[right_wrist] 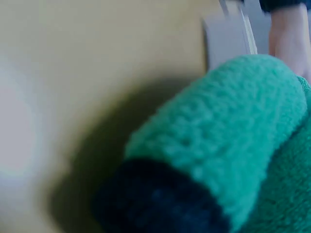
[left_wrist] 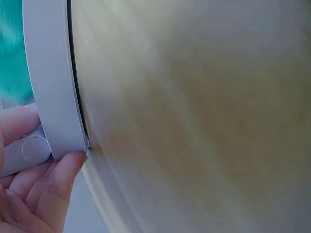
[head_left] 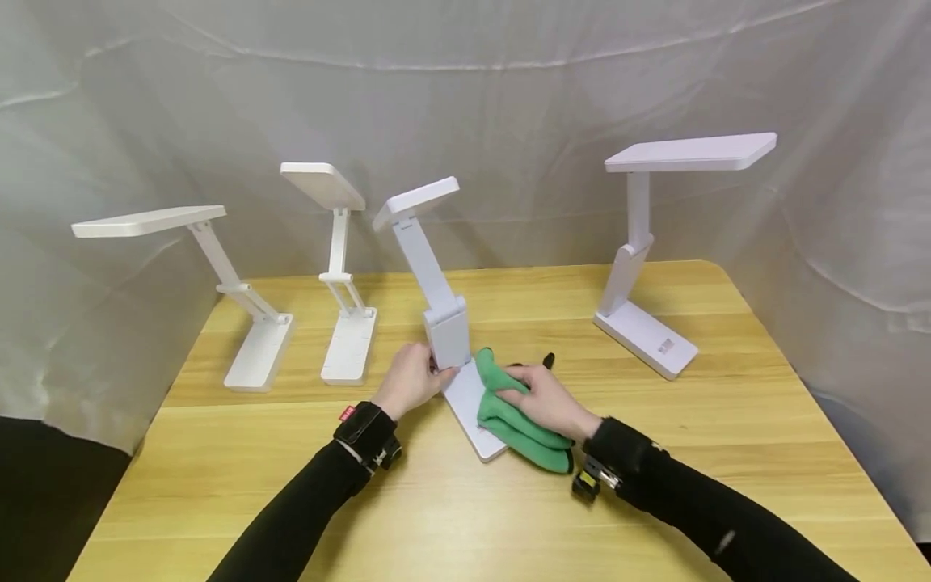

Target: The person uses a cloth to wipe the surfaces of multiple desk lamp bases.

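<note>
A white folding desk lamp [head_left: 429, 267] stands at the middle of the table, its head raised and tilted. With thumb and fingers my left hand [head_left: 410, 378] grips the rear end of its base, beside the hinge; in the left wrist view the fingers wrap the end of the white base [left_wrist: 51, 73]. My right hand [head_left: 549, 400] holds a bunched green cloth [head_left: 520, 428] with dark edging against the right side of the base, covering part of it. Close up in the right wrist view, the fluffy cloth [right_wrist: 218, 111] hides the fingers.
Two more white lamps stand to the left, a far-left lamp [head_left: 258, 356] and a nearer lamp [head_left: 349, 347]. Another lamp [head_left: 647, 339] is at the back right. All are on the wooden table [head_left: 727, 453], with a pale curtain [head_left: 509, 121] behind.
</note>
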### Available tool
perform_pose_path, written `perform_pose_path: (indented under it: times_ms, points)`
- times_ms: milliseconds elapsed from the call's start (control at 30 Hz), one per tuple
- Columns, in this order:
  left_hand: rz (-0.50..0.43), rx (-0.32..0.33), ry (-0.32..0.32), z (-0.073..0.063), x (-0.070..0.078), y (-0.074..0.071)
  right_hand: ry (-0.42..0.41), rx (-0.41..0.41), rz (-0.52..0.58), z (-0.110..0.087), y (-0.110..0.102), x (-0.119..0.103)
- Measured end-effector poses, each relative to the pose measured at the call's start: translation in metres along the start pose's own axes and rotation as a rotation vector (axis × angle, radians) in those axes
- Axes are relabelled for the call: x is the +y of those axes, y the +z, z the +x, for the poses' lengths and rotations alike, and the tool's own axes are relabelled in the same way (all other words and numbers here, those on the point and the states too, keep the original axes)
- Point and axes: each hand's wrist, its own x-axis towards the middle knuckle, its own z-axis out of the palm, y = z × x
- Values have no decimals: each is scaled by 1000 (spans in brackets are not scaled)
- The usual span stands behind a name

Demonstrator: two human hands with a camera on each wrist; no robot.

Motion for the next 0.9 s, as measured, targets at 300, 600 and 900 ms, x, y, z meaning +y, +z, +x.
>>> perform_pose_path:
  times_ms: [300,600,900]
  points:
    - [23,5,16,-2,-4,-3,-7,-51,33,-4,0,-4]
    - [8,21,28,0,0,2,56,8,70,28,-1,-3]
    - [2,27,10,0,0,3,-45,6,-3,-34,2,7]
